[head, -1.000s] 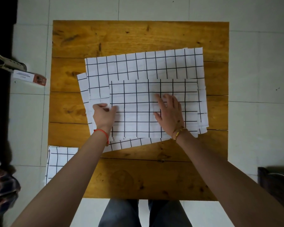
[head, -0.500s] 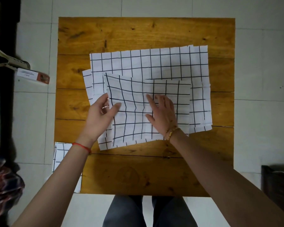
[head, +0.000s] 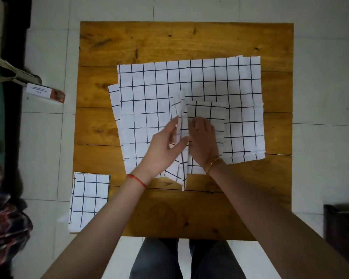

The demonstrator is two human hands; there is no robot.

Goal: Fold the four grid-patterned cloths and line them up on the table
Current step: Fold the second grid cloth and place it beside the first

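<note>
The left hand [head: 165,143] pinches the raised flap of the half-folded cloth [head: 205,111] between thumb and fingers, apparently to swing it rightward, while the right hand [head: 203,141] presses flat on the lower layer as an anchor. Beneath lie unfolded cloths [head: 210,81] on the wooden table [head: 185,41]; one folded cloth [head: 89,198] waits at its near left corner.

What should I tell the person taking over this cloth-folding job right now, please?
Left hand: grips the raised flap of the top cloth, mid-fold.
Right hand: pressed flat on that cloth's other half.
Under it: a stack of unfolded cloths at the middle of the table; the number is unclear.
Done: one folded cloth lies at the near left corner, overhanging the edge.
Left: finish this fold, fold the rest, line all four up.
</note>
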